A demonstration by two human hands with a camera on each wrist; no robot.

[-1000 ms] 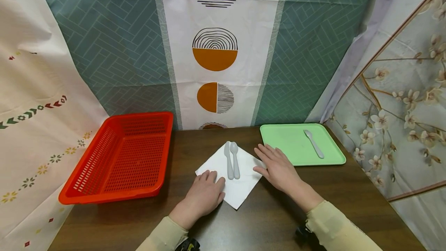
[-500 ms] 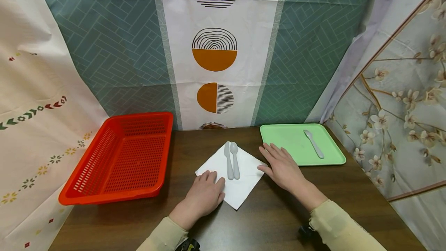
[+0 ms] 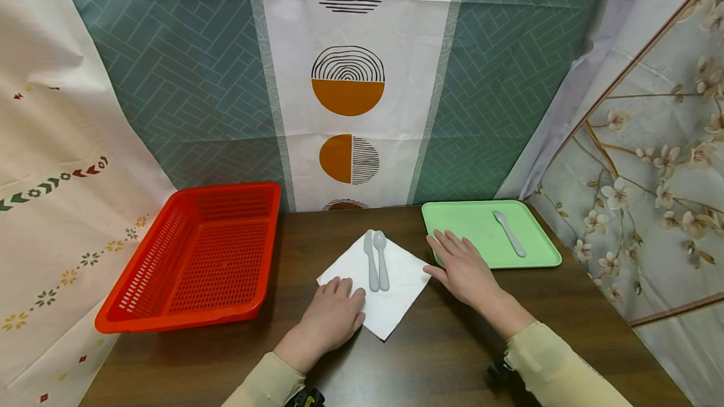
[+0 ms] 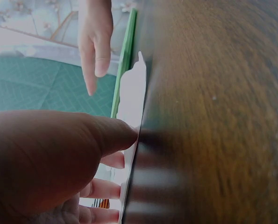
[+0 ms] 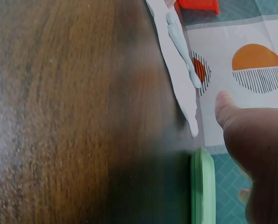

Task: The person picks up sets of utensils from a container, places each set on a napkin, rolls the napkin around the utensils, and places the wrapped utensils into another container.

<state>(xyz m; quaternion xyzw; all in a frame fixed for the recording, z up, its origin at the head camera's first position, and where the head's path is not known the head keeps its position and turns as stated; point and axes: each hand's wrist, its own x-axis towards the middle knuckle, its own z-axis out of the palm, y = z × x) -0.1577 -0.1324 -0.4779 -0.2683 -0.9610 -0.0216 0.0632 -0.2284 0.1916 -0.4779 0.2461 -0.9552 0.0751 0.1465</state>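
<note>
While the relaxed left hand [image 3: 329, 318] rests on the napkin [image 3: 401, 291] at lower centre, I judge this a steadying step, so next the spread right hand [image 3: 465, 272], right of centre, should pinch a corner.

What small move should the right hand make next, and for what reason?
Probably the right hand should reach across the green tray to the fork: it hovers near the tray's corner, open, while the knife and spoon already lie on the napkin.
</note>
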